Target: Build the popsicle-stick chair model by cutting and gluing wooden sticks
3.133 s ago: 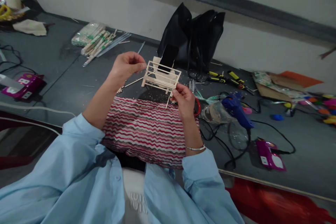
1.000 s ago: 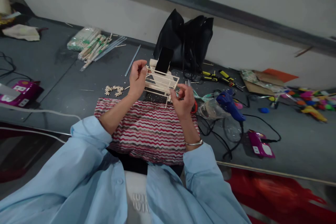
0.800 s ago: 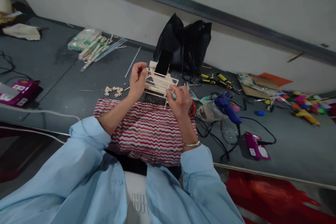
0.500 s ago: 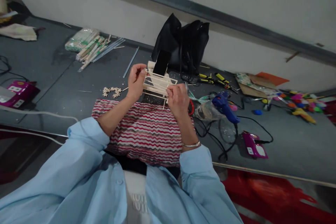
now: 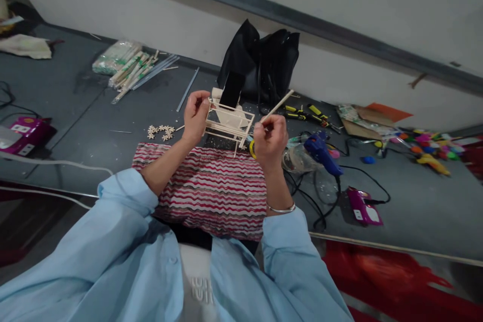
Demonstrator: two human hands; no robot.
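My left hand [image 5: 196, 116] grips the left end of a small frame built of thin wooden sticks [image 5: 228, 137], its fingers closed at the upper corner. To the right of the frame, my right hand [image 5: 270, 141] is closed on a single thin wooden stick [image 5: 278, 105], which points up and to the right, apart from the frame. Behind the frame a black phone [image 5: 232, 89] leans against pale rolled and flat pieces. A striped cloth [image 5: 204, 186] lies in front, under my forearms. Several small flower-shaped wooden pieces [image 5: 161, 132] rest left of my left hand.
A black bag [image 5: 260, 63] stands against the wall. Bundled sticks [image 5: 130, 73] lie at the back left. On the right are pliers [image 5: 307, 114], a blue glue gun [image 5: 322, 153] with its cable, a purple box [image 5: 364, 206] and colourful pom-poms [image 5: 433, 146].
My right hand has moved right, away from the frame, and now holds a separate stick up. The left hand keeps its hold on the frame in nearly the same place.
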